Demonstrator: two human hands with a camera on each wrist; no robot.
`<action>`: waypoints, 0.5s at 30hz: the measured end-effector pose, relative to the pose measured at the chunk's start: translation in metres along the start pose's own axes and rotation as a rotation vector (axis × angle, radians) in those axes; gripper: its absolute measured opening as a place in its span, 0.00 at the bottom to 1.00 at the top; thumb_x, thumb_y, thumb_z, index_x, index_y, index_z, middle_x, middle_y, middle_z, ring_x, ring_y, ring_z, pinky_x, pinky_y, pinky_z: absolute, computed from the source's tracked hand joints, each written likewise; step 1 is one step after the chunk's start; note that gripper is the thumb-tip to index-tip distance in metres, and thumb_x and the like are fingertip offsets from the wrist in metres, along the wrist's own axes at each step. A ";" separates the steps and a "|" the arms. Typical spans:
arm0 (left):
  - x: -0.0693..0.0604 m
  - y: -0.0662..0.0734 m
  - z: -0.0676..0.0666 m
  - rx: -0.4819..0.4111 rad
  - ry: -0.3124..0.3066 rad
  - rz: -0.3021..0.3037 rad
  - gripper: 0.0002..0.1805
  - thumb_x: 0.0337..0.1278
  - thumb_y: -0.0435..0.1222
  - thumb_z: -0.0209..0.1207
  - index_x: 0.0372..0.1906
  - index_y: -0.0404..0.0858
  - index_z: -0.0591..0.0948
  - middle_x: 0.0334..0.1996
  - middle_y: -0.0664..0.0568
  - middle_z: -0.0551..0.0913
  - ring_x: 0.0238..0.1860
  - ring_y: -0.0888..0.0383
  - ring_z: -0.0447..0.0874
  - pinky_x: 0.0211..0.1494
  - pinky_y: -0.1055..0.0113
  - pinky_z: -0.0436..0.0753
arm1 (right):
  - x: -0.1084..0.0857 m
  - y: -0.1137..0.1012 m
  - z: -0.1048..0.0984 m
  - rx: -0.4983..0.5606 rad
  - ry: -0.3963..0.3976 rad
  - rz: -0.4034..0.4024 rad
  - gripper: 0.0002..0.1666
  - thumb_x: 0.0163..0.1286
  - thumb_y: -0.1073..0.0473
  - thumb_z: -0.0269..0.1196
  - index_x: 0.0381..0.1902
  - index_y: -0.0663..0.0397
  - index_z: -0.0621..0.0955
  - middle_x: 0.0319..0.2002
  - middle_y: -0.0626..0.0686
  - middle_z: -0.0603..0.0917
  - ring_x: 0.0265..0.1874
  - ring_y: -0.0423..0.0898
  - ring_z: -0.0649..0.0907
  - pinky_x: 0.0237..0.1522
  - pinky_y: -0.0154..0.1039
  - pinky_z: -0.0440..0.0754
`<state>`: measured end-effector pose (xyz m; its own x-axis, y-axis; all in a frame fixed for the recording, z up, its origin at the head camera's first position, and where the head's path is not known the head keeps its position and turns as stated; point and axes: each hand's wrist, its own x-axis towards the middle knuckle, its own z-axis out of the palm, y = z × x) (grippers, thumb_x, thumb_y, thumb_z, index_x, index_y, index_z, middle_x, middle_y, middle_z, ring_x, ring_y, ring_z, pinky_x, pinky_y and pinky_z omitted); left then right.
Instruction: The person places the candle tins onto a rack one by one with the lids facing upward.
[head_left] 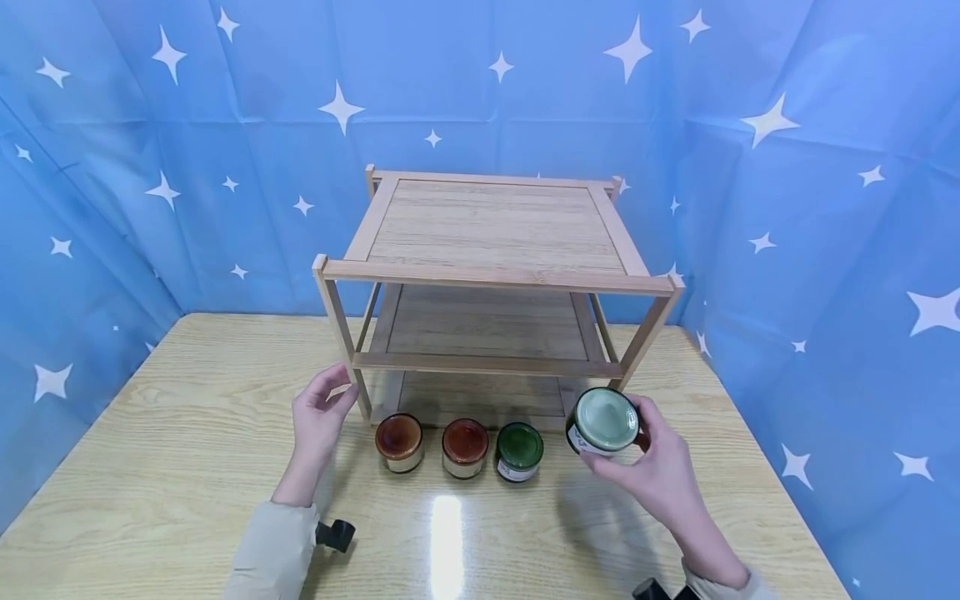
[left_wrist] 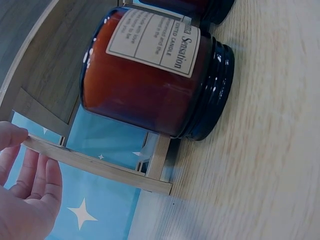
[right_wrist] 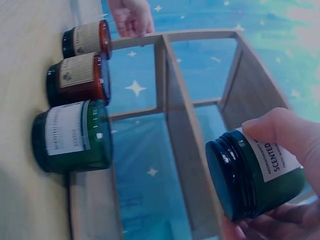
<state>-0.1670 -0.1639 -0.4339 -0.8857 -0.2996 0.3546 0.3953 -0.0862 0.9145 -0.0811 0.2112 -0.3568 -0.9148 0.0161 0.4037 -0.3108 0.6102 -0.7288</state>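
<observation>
My left hand [head_left: 318, 417] is at the front left leg of a two-tier wooden shelf [head_left: 495, 274]; in the left wrist view the thumb and fingers of the hand [left_wrist: 30, 195] pinch that leg [left_wrist: 100, 165]. A green candle jar [head_left: 607, 419] is off the table near the front right leg, gripped by my right hand [head_left: 663, 475]. In the right wrist view this jar [right_wrist: 272, 182] has its dark lid towards the table side, thumb on its label. Two amber jars [head_left: 399, 442] [head_left: 465, 447] and another green jar [head_left: 519, 451] stand in a row before the shelf.
The pale wooden table [head_left: 150, 467] has blue curtains [head_left: 262, 167] with white stars behind it and at both sides. The shelf's upper board [head_left: 495, 221] is above a middle board [head_left: 487, 325] and a low one near the table.
</observation>
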 end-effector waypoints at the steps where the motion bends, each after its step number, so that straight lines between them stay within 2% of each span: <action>1: 0.000 0.000 0.000 -0.001 0.000 0.002 0.19 0.46 0.13 0.56 0.40 0.34 0.82 0.31 0.62 0.82 0.38 0.67 0.80 0.42 0.78 0.81 | 0.001 -0.002 -0.001 0.000 0.002 -0.005 0.40 0.37 0.68 0.77 0.51 0.62 0.74 0.42 0.54 0.81 0.38 0.31 0.78 0.37 0.21 0.78; 9: 0.001 -0.002 0.000 0.001 -0.005 0.022 0.19 0.46 0.12 0.55 0.41 0.32 0.82 0.32 0.62 0.82 0.37 0.67 0.80 0.41 0.78 0.81 | 0.012 -0.021 -0.008 0.026 0.012 -0.031 0.39 0.38 0.71 0.75 0.51 0.65 0.73 0.44 0.53 0.80 0.40 0.31 0.77 0.41 0.18 0.76; 15: 0.001 -0.003 -0.001 -0.007 -0.006 0.022 0.20 0.45 0.12 0.55 0.40 0.33 0.82 0.32 0.62 0.83 0.37 0.67 0.80 0.41 0.78 0.82 | 0.021 -0.039 -0.011 0.086 0.029 -0.087 0.39 0.37 0.74 0.74 0.50 0.68 0.71 0.44 0.54 0.78 0.41 0.33 0.77 0.43 0.19 0.77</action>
<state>-0.1692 -0.1647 -0.4359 -0.8781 -0.2957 0.3760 0.4167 -0.0866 0.9049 -0.0856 0.1967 -0.3142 -0.8759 -0.0105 0.4823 -0.4110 0.5397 -0.7347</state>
